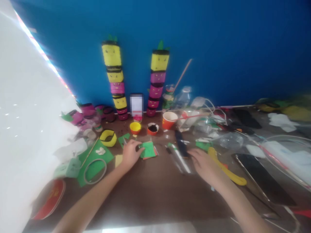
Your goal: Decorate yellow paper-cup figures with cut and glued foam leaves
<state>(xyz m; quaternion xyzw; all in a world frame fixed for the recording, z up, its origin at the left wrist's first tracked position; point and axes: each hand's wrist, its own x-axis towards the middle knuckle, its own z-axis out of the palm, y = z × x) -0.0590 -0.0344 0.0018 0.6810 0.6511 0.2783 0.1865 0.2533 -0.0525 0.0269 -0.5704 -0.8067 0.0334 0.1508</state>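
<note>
My left hand [130,153] rests at the left edge of a small stack topped by a green paper square [147,149]. Its thumb and forefinger are apart, the thumb touching the paper's edge. Fingers stretched out, my right hand [202,160] reaches the lower end of a long dark blue object [181,144], whose kind is blurred; it does not appear to be gripped. Between the hands lie a silvery strip-like tool [180,158] and a thin dark pen-like stick [174,158]. Behind them stand a small yellow paint cup [135,127] and a cup of black paint [153,128].
Two stacks of yellow and purple painted cups, a left stack [116,77] and a right stack [156,85], stand against the blue wall [218,48]. A red paper cup [169,120], yellow curved strip [228,170], phone [263,178], tape ring [95,171] and green sheet [84,176] lie around.
</note>
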